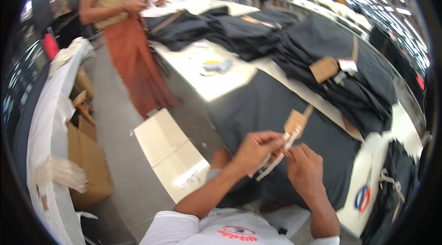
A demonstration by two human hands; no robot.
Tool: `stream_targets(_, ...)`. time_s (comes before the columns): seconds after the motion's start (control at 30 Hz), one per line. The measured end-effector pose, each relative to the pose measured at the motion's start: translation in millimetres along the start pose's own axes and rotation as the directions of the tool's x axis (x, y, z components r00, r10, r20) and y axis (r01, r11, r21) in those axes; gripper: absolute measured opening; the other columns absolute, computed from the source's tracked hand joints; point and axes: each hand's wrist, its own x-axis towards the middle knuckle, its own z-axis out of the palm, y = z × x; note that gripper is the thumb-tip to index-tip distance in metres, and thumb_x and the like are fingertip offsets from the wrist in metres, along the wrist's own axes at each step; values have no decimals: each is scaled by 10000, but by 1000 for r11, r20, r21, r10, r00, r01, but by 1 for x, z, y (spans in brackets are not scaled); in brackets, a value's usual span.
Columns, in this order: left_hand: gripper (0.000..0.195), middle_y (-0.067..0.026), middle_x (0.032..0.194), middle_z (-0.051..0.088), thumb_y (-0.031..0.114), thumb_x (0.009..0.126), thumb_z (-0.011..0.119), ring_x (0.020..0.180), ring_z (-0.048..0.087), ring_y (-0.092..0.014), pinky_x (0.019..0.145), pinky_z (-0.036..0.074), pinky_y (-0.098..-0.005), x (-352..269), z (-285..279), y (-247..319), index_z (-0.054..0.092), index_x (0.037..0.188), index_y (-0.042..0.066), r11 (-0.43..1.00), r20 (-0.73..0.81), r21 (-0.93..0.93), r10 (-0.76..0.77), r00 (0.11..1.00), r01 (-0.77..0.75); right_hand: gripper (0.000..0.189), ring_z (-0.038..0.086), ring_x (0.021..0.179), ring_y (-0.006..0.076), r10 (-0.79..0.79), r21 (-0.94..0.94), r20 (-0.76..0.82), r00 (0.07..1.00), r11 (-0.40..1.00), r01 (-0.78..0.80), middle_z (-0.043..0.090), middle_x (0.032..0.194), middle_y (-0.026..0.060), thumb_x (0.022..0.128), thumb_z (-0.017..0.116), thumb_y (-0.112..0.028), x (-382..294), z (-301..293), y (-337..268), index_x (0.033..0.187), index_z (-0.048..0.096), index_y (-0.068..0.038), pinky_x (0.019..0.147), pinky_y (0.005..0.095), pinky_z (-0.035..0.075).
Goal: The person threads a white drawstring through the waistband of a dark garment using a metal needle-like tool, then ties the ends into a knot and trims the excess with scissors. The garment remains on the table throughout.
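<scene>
A dark garment [255, 110] is spread on the white table before me. Over it, both hands are on a whitish cord [276, 165], blurred, that slants down from a brown card hang tag [296, 120]. Finger and thumb of my left hand [257, 152] pinch it close under the tag. My right hand [305, 167] grips it slightly lower, its fingers curled in. A narrow tan strip [308, 109] runs beyond the tag on the garment. The exact hold between the fingertips is partly hidden.
More dark garments [331, 38] with tags lie along the table [221, 86]. Scissors with blue and orange handles [362, 198] rest at right. A person [121, 10] stands across at left. A cream board [169, 152] and a cardboard box [86, 162] are at left.
</scene>
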Motion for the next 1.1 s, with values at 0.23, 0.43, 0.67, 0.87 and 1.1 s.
stream_targets(0.23,207,-61,881,725,125,1039,635,742,668,-97,692,569,-241,-9,3,8,712,1132,-43,970,-63,243,47,997,-30,160,600,726,295,-229,-153,58,972,960,236,561,805,103,870,688,-73,18,4,2,807,542,-69,597,412,486)
stream_targets(0.43,266,-52,903,690,199,1074,575,735,678,-115,674,562,-250,-10,-11,16,683,1137,-35,952,114,226,-237,965,207,112,609,762,312,-261,-30,-65,963,965,260,601,868,110,863,703,-48,11,30,16,863,590,-52,650,427,508)
stream_targets(0.67,276,-42,952,708,194,1010,693,785,690,-110,716,575,-239,-7,-28,13,692,1151,-43,952,209,256,-226,951,169,129,635,762,324,-75,157,-100,992,984,90,622,848,108,854,728,-2,0,46,17,886,610,-40,659,427,535)
stream_targets(0.87,275,-73,945,741,159,962,752,787,727,-126,715,601,-225,-14,-18,14,723,1130,-55,943,97,144,-315,944,300,132,630,748,315,-98,144,-110,989,983,113,618,834,106,863,737,-24,-12,50,25,906,615,-47,636,415,533)
stream_targets(1.1,240,-65,856,735,138,936,774,720,715,-114,686,615,-225,-16,-20,6,744,1086,-47,948,115,162,-293,949,273,139,620,753,309,-95,49,-72,993,994,99,610,860,100,860,738,-31,-22,46,15,925,616,-46,617,425,520)
